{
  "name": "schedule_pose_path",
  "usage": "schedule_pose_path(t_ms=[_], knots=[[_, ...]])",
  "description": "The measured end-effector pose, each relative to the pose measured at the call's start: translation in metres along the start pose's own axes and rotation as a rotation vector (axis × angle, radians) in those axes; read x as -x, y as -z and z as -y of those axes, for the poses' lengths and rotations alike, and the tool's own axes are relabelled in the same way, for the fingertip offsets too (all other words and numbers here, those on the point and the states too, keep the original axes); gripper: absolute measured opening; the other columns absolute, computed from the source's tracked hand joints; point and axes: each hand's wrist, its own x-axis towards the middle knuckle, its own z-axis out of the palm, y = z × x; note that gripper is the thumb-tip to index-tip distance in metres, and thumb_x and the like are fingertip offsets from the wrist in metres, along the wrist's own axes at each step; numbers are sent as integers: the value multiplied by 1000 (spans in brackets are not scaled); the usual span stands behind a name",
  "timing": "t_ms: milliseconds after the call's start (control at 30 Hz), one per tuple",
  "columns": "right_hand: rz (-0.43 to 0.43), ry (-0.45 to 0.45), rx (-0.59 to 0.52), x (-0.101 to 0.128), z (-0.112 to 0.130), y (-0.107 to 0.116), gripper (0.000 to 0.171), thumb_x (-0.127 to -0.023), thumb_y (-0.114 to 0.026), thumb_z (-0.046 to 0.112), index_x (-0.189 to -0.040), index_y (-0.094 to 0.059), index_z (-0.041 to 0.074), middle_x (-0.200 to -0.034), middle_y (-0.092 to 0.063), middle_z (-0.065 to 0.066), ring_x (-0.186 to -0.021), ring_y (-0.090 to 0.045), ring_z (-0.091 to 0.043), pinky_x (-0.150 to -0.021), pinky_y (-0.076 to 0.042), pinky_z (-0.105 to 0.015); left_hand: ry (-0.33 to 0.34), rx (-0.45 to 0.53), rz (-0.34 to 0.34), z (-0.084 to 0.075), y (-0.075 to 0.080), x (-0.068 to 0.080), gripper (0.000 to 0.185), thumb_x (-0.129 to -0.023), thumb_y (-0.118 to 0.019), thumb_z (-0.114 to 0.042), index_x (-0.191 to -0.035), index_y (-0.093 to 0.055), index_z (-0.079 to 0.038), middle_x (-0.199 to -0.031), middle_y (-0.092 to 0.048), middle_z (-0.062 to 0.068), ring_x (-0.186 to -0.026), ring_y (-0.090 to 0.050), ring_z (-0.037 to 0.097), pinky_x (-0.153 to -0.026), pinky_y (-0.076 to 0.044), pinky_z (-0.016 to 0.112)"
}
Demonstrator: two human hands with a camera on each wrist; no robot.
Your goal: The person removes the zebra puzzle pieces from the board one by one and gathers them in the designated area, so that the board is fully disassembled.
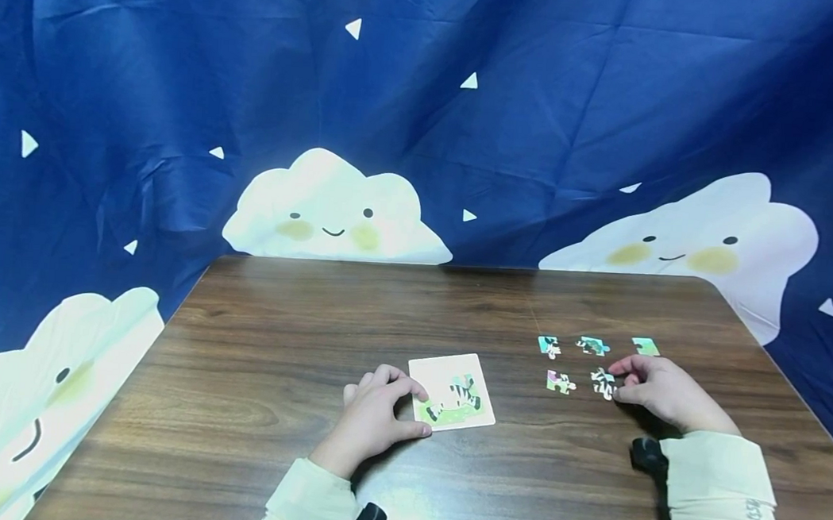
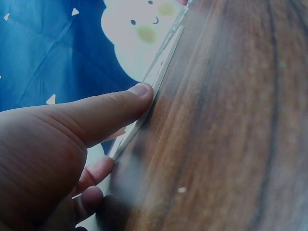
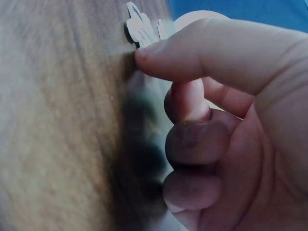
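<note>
A blue curtain (image 1: 427,94) printed with clouds hangs behind the wooden table (image 1: 298,316). Near the table's front centre lies a puzzle board (image 1: 451,391), partly filled with a zebra picture. The left hand (image 1: 377,417) grips the board's left edge, thumb and fingers curled against it. To the right, the right hand (image 1: 659,390) pinches a striped puzzle piece (image 1: 603,382) lying on the table. Four loose pieces (image 1: 561,382) lie near it.
</note>
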Motion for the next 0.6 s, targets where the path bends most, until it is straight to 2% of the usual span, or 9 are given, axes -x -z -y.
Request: schedule_pose_path(t_ms=[267, 600], knots=[[-3, 8, 4, -1, -2, 0, 37, -82, -67, 6, -116, -60, -5, -79, -50, -1, -72, -48, -14, -67, -37, -29, -3, 0, -1, 0, -1, 1, 37, -71, -86, -48, -101, -69, -35, -116, -53, -3, -102, -49, 20, -80, -29, 45], [-102, 47, -9, 0, 12, -1, 37, -84, -68, 9, -119, -62, -1, -80, -52, 0, -72, -49, -11, -69, -37, -27, -9, -6, 1, 0, -1, 1, 35, -73, -85, -46, -103, -70, -35, -115, -53, -3, -101, -48, 20, -79, -29, 45]])
